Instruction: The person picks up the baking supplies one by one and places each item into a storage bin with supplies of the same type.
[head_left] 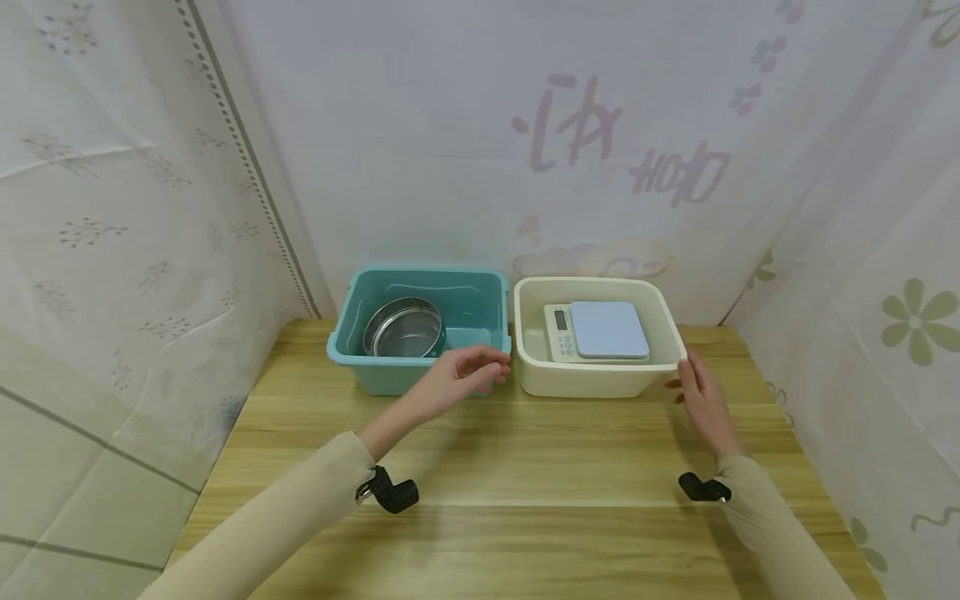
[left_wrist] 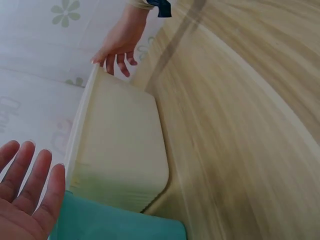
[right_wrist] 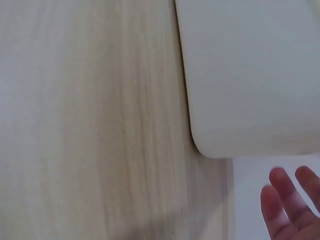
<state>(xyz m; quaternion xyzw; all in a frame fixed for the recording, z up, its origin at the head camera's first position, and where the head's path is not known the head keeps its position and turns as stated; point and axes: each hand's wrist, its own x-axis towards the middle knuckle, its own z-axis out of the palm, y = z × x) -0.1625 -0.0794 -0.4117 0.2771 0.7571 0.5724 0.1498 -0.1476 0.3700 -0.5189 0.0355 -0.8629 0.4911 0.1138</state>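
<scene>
A teal plastic bin (head_left: 420,375) holds a round metal sieve (head_left: 408,329). To its right stands a cream plastic bin (head_left: 585,382) with a kitchen scale (head_left: 609,330) inside, its pale blue platform facing up. My left hand (head_left: 465,372) hovers at the front right corner of the teal bin, fingers loosely bent and holding nothing; in the left wrist view its fingers (left_wrist: 37,182) spread beside the bins. At the front right corner of the cream bin is my right hand (head_left: 703,400), thumb at the rim. Its other fingers (right_wrist: 285,192) extend below the corner, apart from the wall.
Both bins sit side by side at the back of a wooden table (head_left: 540,483), close to a patterned curtain (head_left: 450,150). More patterned cloth (head_left: 885,250) hangs to the right. Wrist cameras (head_left: 396,492) are strapped to both sleeves.
</scene>
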